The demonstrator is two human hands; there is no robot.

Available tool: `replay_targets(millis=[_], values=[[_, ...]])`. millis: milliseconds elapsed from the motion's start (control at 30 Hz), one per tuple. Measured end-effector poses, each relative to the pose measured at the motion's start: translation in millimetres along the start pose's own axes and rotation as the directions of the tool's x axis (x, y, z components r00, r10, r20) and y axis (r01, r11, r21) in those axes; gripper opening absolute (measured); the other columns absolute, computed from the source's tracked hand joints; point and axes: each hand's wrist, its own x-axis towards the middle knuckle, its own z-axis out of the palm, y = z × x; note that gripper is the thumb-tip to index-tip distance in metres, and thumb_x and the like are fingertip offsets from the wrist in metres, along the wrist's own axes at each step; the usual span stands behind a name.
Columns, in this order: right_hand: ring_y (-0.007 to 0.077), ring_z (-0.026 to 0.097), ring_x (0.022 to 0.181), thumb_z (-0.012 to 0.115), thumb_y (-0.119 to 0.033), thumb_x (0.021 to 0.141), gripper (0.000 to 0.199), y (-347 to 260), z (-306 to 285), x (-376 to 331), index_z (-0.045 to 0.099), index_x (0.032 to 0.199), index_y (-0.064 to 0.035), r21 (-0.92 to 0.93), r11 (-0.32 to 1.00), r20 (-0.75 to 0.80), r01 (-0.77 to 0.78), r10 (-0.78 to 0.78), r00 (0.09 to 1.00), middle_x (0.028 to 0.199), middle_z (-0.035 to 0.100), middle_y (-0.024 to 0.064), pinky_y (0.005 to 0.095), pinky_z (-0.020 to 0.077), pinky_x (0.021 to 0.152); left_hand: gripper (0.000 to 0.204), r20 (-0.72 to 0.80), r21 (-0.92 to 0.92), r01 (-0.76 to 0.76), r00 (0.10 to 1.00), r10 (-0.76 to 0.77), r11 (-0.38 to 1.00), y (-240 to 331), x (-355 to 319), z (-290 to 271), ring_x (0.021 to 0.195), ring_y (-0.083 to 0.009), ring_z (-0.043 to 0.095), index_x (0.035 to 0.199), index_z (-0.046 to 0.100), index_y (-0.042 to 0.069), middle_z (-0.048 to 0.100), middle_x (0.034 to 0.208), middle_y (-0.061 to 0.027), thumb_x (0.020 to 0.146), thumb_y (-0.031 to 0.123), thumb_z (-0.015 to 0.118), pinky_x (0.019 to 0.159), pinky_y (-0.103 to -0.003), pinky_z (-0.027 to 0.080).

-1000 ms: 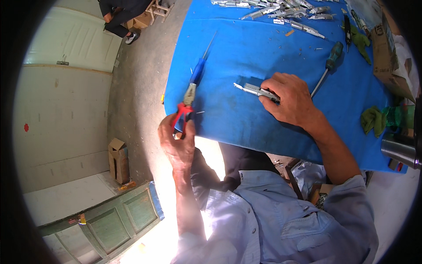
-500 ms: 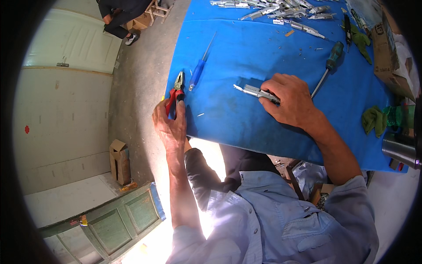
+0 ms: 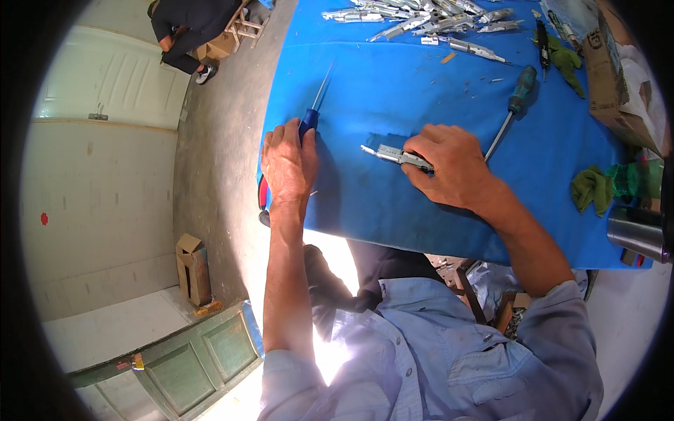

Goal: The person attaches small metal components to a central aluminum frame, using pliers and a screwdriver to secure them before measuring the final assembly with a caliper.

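My left hand [image 3: 289, 165] is at the table's left edge, its fingers closed round the lower handle of a blue screwdriver [image 3: 309, 119]. The screwdriver's thin shaft points away from me. Partly covered by that hand, red-handled pliers [image 3: 263, 193] lie at the edge; their jaws are hidden. In my right hand [image 3: 449, 165] is a small grey metal mechanism [image 3: 390, 152], narrow and jointed, pinched between thumb and fingers. Its slim end points left, while its other end is hidden in my palm.
A blue cloth [image 3: 393, 210] covers the table. Several similar metal mechanisms [image 3: 442, 24] are heaped at the far side. To the right lie a green-handled screwdriver [image 3: 521, 91], green gloves [image 3: 593, 189], a cardboard box [image 3: 607, 77] and a metal cup [image 3: 635, 231]. Another person [image 3: 193, 28] sits far left.
My left hand has let go of the pliers, which now lie nearer the edge, and has moved up and right onto the blue screwdriver. My right hand still holds the mechanism.
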Motion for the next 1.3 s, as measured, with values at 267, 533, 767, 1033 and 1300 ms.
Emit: replay_targets(millis=[267, 533, 767, 1033, 1300], values=[[0.0326, 0.063, 0.080, 0.076, -0.021, 0.085, 0.015, 2, -2, -3, 0.069, 0.092, -0.0097, -0.020, 1.000, -0.012, -0.012, 0.012, 1.000, 0.084, 0.062, 0.0097, 0.0469, 0.0473, 0.072, 0.029, 0.049, -0.067, 0.051, 0.998, -0.048, 0.996, 6, -19, -4, 0.101, -0.0401, 0.068, 0.114, 0.071, 0.002, 0.071, 0.103, -0.0199, 0.090, 0.018, 0.077, 0.091, -0.048, 0.055], [0.0304, 0.065, 0.077, 0.078, -0.022, 0.088, 0.017, 1, -4, -1, 0.073, 0.096, -0.0085, -0.015, 1.000, -0.025, 0.017, -0.017, 1.000, 0.085, 0.066, 0.0107, 0.0418, 0.0502, 0.069, 0.031, -0.134, -0.157, -0.043, 0.991, 0.022, 0.987, 18, -36, -28, 0.112, -0.0400, 0.067, 0.120, 0.072, 0.001, 0.073, 0.118, -0.0206, 0.093, 0.015, 0.078, 0.097, -0.050, 0.055], [0.0085, 0.059, 0.072, 0.070, -0.012, 0.098, 0.015, 24, -21, 7, 0.076, 0.104, 0.0000, 0.648, 0.712, -0.070, -0.271, 0.411, 0.909, 0.082, 0.068, 0.0010, 0.0249, 0.0500, 0.066, 0.027, -0.150, -0.337, -0.046, 0.989, -0.005, 0.940, 32, -110, -57, 0.102, -0.0328, 0.069, 0.117, 0.072, 0.001, 0.073, 0.112, -0.0158, 0.090, -0.002, 0.077, 0.089, -0.043, 0.056], [0.0255, 0.069, 0.084, 0.064, 0.000, 0.091, 0.016, 40, -66, -1, 0.075, 0.102, -0.0047, 0.039, 0.958, -0.217, -0.283, 0.285, 0.934, 0.094, 0.073, 0.0107, 0.0370, 0.0553, 0.074, 0.023, -0.035, -0.403, 0.065, 0.996, -0.086, 0.913, 13, -190, -72, 0.091, -0.0264, 0.068, 0.115, 0.069, 0.000, 0.072, 0.106, -0.0135, 0.093, -0.004, 0.072, 0.083, -0.040, 0.055], [0.0342, 0.064, 0.105, 0.065, 0.003, 0.083, 0.016, 43, -103, -29, 0.071, 0.091, -0.0105, -0.507, 0.862, 0.115, 0.020, 0.045, 0.992, 0.101, 0.069, 0.0074, 0.0447, 0.0540, 0.085, 0.022, 0.035, -0.536, 0.221, 0.970, -0.240, 0.815, 4, -238, -67, 0.091, -0.0273, 0.069, 0.113, 0.071, 0.001, 0.073, 0.103, -0.0149, 0.092, -0.002, 0.073, 0.071, -0.036, 0.058]])
